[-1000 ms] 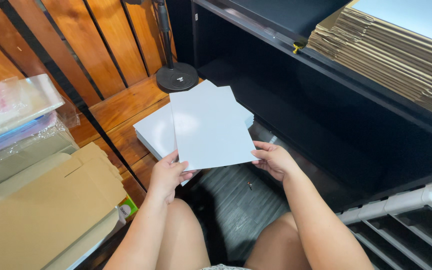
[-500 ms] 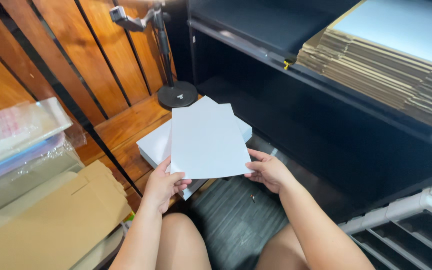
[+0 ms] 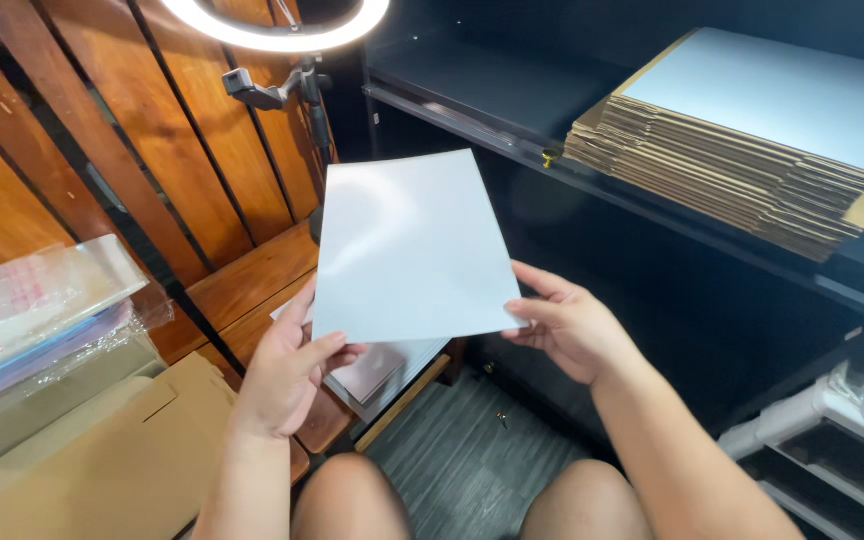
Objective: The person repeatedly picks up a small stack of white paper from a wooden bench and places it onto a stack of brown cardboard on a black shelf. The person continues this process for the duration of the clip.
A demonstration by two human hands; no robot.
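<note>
Sheet (image 3: 412,250) held up mid-scene — left hand (image 3: 287,375) at near-left corner, right hand (image 3: 567,325) at right edge. Sheet stack (image 3: 382,370) below, on bench (image 3: 252,280). Ring light (image 3: 277,25) far, behind sheet. Folded cartons (image 3: 742,130) on shelf (image 3: 472,105), far right. Flat box (image 3: 102,470) near left — plastic sleeves (image 3: 32,320) beyond it.

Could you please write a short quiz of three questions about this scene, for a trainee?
1. True or false: both hands hold the white sheet.
2. What lies on the shelf at the right? A) flat cartons B) bottles C) books
3. What glows at the top of the picture?

Key
1. True: the left hand grips its lower left edge, the right hand its lower right corner.
2. A: a stack of flat cartons.
3. A ring light on a stand.
</note>
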